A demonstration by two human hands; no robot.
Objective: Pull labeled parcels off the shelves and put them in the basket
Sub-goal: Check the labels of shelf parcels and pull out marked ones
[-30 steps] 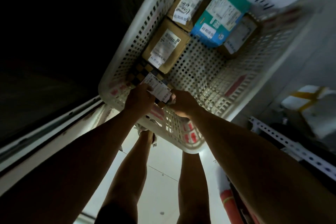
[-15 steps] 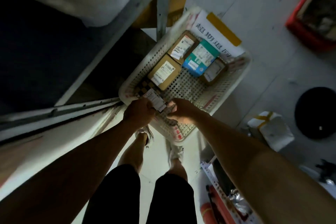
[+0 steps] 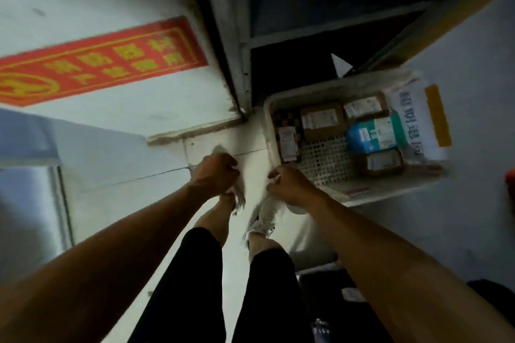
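Both my hands hang over the floor, outside the basket (image 3: 342, 195), holding nothing I can see. Left hand (image 3: 214, 174) is curled into a loose fist, empty. Right hand (image 3: 287, 185) is curled too, just beside the basket's near-left corner; blur keeps me from telling if it touches the rim. The checkered parcel (image 3: 287, 133) lies flat inside against the basket's left wall, long axis running along that wall from far corner toward near corner, white label face up. Brown box (image 3: 320, 121) sits beside it toward the far wall, teal box (image 3: 376, 133) toward the right wall, two more brown boxes by it. Risks, as I judge: my white shoe (image 3: 264, 217) is close to the basket's near edge, so a step could kick or tip it; the view is swinging and blurred, so reaching for the shelf (image 3: 239, 44) next could clip its metal post.
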